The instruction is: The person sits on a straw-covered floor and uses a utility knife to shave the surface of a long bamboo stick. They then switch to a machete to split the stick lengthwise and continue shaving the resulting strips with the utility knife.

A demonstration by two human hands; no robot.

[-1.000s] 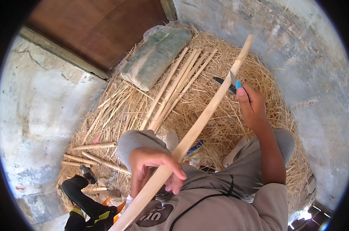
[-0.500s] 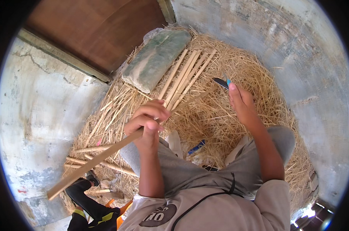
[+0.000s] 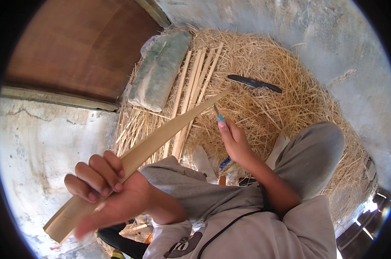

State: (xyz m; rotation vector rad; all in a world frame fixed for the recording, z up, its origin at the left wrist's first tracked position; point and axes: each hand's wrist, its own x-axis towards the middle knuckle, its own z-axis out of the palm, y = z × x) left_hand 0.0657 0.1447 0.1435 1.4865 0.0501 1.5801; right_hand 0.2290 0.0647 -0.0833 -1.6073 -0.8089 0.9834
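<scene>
The left hand point(image 3: 118, 194) grips a long pale wooden strip point(image 3: 161, 136), its fingers curled over the upper edge and its thumb stretched along the lower side. The strip slants across the scene, from its broad end at the near left to a thin tip toward the far middle, above the straw point(image 3: 286, 125).

The right hand point(image 3: 235, 140) is closed around a small knife point(image 3: 221, 117) with a blue handle. The blade points away from the person, up to the strip near its far end (whether the two touch, I cannot tell).

Just to the right of the strip's tip, a black knife point(image 3: 253, 82) lies on the straw. Beyond the strip, several thin sticks point(image 3: 189, 97) lie side by side, and to their left is a green bundle point(image 3: 161, 71) in plastic. A brown board point(image 3: 70, 52) stands at the far left, between stained walls. The person sits with both knees bent in grey trousers point(image 3: 312, 151). At the near left, another person's dark-clad leg point(image 3: 122, 244) shows partly behind the left arm.
</scene>
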